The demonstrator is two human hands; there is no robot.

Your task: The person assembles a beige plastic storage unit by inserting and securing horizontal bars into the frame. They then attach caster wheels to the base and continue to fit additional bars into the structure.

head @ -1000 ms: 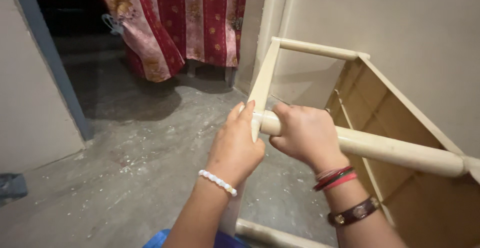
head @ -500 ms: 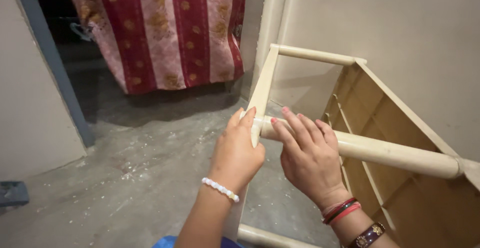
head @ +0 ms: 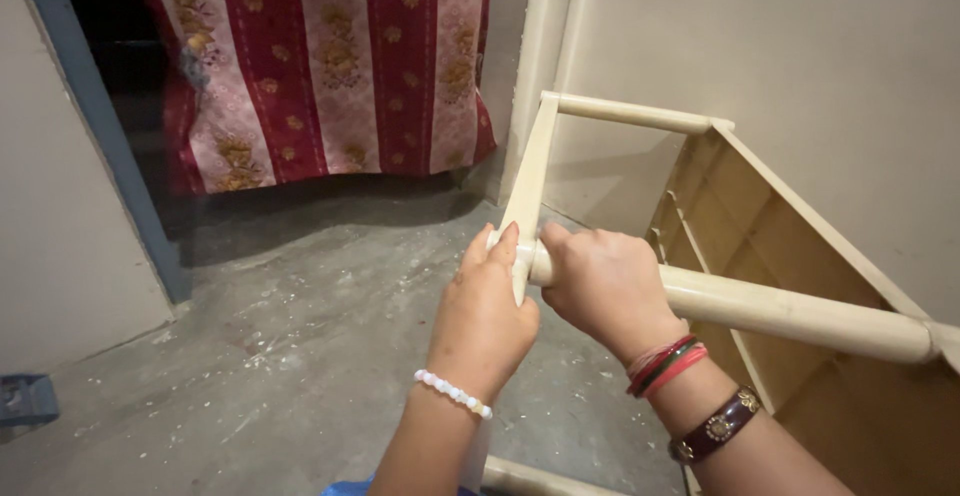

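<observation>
A pale wooden table lies on its side against the wall, its round legs sticking out toward me. My right hand (head: 605, 291) wraps around the near leg (head: 790, 314) close to its free end. My left hand (head: 485, 316) closes over that same end, where a flat wooden rail (head: 528, 181) meets the leg. The rail runs up to the far leg (head: 630, 113). The table's plywood underside (head: 800, 276) faces left. A white bead bracelet is on my left wrist, red bangles and a brown band on my right.
The floor (head: 300, 336) is rough grey concrete speckled with white dust. A red and pink striped curtain (head: 320, 66) hangs in a dark doorway ahead. A blue-grey door frame (head: 110, 146) stands at left, and a beige wall (head: 800, 46) at right behind the table.
My right hand has closed from a loose grasp with spread fingers into a firm grip on the leg. The view has tilted up slightly, showing more of the curtain.
</observation>
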